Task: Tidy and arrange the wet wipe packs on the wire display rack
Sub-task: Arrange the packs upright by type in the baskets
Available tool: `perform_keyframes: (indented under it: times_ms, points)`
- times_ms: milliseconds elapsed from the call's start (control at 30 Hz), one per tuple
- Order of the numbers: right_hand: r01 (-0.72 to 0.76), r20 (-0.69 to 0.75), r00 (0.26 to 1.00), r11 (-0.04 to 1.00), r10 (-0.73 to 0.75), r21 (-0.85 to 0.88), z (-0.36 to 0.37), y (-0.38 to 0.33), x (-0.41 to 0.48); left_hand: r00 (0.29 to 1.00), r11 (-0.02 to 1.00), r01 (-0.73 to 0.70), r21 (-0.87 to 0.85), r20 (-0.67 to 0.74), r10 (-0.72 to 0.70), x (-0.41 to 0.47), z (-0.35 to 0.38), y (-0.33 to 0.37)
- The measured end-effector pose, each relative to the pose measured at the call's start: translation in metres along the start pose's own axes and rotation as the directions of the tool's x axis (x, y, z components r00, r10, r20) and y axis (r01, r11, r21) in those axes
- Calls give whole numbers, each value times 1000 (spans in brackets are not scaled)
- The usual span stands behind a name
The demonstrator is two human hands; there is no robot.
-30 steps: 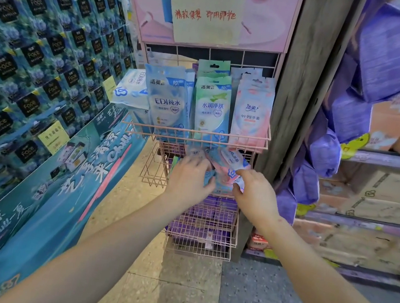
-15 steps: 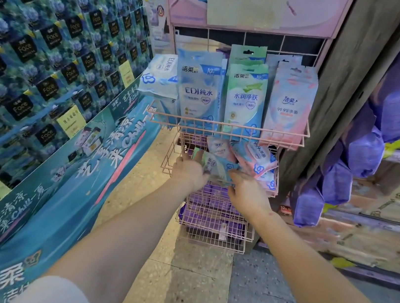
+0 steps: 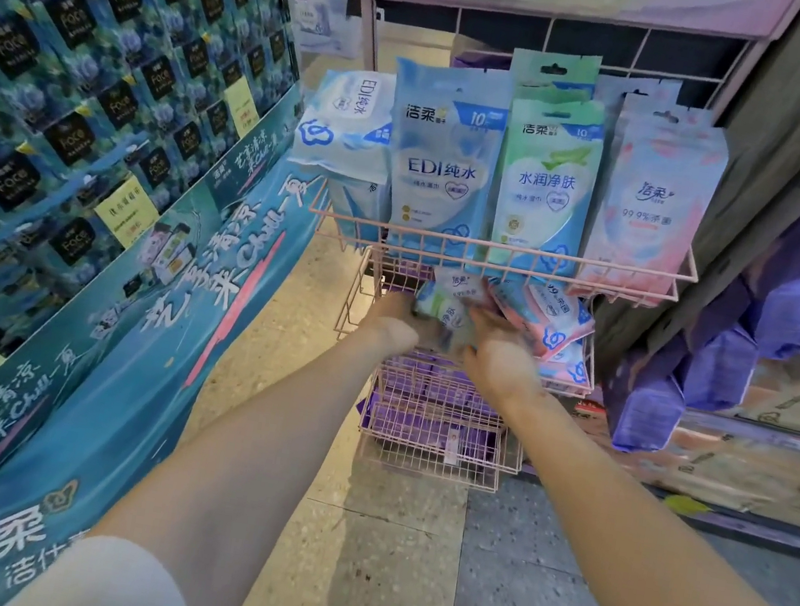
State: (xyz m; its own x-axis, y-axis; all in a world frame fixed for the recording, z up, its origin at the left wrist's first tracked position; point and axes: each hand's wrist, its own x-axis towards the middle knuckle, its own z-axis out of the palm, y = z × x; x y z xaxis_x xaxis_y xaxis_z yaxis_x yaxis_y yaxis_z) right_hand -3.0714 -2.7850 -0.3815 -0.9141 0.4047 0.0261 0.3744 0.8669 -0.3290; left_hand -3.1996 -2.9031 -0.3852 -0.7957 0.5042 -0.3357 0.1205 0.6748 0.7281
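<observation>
A pink wire display rack [image 3: 498, 254] holds wet wipe packs. In its top basket stand a blue pack [image 3: 442, 164], a green pack [image 3: 547, 179] and a pink pack [image 3: 654, 206], with a wide blue pack [image 3: 344, 123] lying askew at the left. Both hands reach into the middle basket. My left hand [image 3: 398, 318] and my right hand [image 3: 499, 354] are both blurred and hold a small green-and-white pack [image 3: 438, 308] between them. Loose pink packs [image 3: 546, 314] lie tumbled to the right of my hands.
Purple packs fill the lowest basket [image 3: 436, 427]. A tall teal display of boxed tissue [image 3: 80, 99] stands at the left. A grey post [image 3: 784, 152] and shelves with purple bags [image 3: 790, 319] are at the right. Tiled floor [image 3: 400, 562] lies below.
The view has come closer and lower. Both hands pushed deeper into the middle basket and drew together on the small pack.
</observation>
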Motion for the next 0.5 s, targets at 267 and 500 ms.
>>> perform_keyframes:
  times_ms: [267, 500]
  points:
    - [-114, -97, 983, 935, 155, 335, -8, -9, 7, 997, 845, -74, -530, -68, 45, -27, -22, 6]
    - [21, -289, 950, 899, 119, 438, -37, -7, -40, 972, 886, -229, -403, -145, 185, -84, -17, 17]
